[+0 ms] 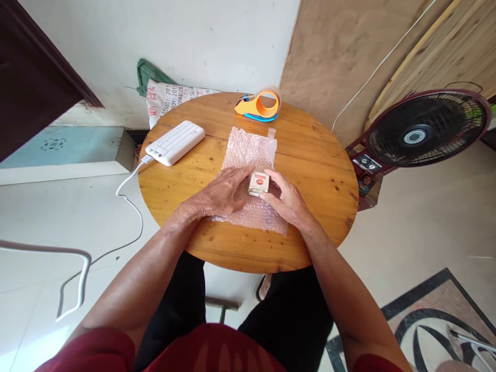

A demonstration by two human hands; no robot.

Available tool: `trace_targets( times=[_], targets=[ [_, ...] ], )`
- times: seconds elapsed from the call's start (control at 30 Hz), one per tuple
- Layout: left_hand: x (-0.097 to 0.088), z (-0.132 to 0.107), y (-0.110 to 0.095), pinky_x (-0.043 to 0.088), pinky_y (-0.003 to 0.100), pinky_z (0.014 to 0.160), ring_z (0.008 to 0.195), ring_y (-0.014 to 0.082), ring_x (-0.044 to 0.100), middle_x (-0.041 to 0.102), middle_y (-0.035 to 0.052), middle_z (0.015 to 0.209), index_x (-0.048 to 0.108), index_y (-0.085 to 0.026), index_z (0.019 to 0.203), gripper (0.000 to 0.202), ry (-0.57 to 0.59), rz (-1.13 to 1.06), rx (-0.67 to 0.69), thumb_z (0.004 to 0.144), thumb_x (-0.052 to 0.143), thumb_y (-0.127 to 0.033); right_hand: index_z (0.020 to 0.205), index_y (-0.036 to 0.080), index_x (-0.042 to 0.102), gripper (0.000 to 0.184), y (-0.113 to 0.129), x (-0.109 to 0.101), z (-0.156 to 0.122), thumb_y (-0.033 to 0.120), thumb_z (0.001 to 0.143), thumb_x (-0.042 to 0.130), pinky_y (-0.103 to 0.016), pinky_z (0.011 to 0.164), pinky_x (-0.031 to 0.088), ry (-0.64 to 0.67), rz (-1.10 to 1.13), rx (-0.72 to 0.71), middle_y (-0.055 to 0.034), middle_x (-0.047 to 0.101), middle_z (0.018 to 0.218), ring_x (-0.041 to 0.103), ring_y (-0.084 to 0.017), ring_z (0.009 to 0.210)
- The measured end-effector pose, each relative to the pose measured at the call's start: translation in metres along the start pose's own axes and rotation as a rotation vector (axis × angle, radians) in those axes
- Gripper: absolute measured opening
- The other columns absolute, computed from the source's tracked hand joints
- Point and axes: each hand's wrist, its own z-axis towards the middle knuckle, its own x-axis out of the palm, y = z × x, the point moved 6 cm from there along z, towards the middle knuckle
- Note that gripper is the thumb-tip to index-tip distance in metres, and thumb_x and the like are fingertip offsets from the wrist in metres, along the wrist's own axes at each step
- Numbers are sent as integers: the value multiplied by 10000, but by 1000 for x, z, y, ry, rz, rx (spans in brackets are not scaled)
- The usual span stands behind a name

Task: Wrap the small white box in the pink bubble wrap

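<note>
A small box with a white and red label stands on a sheet of pinkish bubble wrap spread over a round wooden table. My left hand lies on the wrap with its fingers pressed against the box's left side. My right hand holds the box's right side between thumb and fingers. A strip of clear tape sticks to the wrap's far right corner.
An orange tape dispenser sits at the table's far edge. A white power bank lies at the table's left, its cable trailing to the floor. A black floor fan stands to the right. A printed sack leans behind the table.
</note>
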Motion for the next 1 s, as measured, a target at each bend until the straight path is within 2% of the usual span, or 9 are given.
trace_targets(
  times=[0.17, 0.4, 0.53, 0.67, 0.7, 0.77, 0.9, 1.0],
  targets=[
    [2, -1, 3, 267, 475, 1209, 1436, 294, 352, 392, 125, 1554, 285, -163, 1523, 850, -5, 28, 4, 729, 586, -202, 1388, 264, 481, 557, -2, 1, 0, 301, 855, 636, -454, 1080, 457, 13, 15, -4, -79, 612, 1353, 592, -256, 1233],
    [2, 0, 3, 280, 468, 1203, 1422, 293, 373, 408, 132, 1542, 294, -153, 1520, 845, -11, 34, 18, 728, 586, -198, 1382, 231, 483, 571, 5, -1, 1, 264, 832, 633, -468, 1087, 441, -6, -46, -5, -111, 577, 1393, 567, -272, 1259],
    [-1, 0, 2, 295, 491, 1196, 1418, 311, 382, 413, 134, 1540, 280, -161, 1531, 840, 6, 6, -25, 752, 586, -231, 1401, 237, 462, 584, 4, -1, 1, 259, 838, 614, -463, 1077, 450, 9, -44, 11, -102, 600, 1355, 582, -262, 1237],
    [-16, -13, -7, 314, 514, 1185, 1441, 327, 355, 365, 130, 1574, 205, -185, 1562, 854, 9, 17, -114, 804, 579, -312, 1399, 226, 462, 611, 4, -1, 1, 249, 813, 633, -474, 1100, 429, -9, -56, 4, -115, 561, 1401, 552, -268, 1279],
    [-22, -20, -12, 322, 525, 1177, 1434, 332, 365, 393, 126, 1557, 229, -199, 1556, 820, -20, 55, -138, 822, 570, -325, 1400, 225, 459, 618, 4, -1, 1, 237, 806, 634, -475, 1103, 427, -10, -48, 7, -115, 563, 1399, 553, -267, 1279],
    [-27, -33, -26, 285, 566, 1185, 1438, 351, 352, 460, 129, 1506, 345, -202, 1508, 721, -42, 151, -89, 841, 567, -362, 1404, 231, 451, 631, 5, -1, 1, 216, 799, 628, -470, 1103, 431, -5, -13, 19, -107, 579, 1381, 564, -259, 1269],
    [-9, -57, -47, 209, 599, 1209, 1465, 370, 299, 463, 125, 1506, 497, -231, 1399, 661, 6, 295, 10, 762, 662, -300, 1392, 223, 460, 630, 5, -2, 1, 191, 782, 613, -446, 1095, 447, 6, 70, 45, -102, 598, 1356, 590, -246, 1239],
    [8, -64, -50, 201, 614, 1208, 1465, 386, 291, 412, 157, 1536, 538, -199, 1354, 612, 2, 345, 5, 757, 663, -248, 1391, 208, 455, 617, 3, -2, 1, 193, 790, 594, -431, 1104, 444, 8, 152, 42, -105, 599, 1359, 596, -233, 1235]
  ],
)
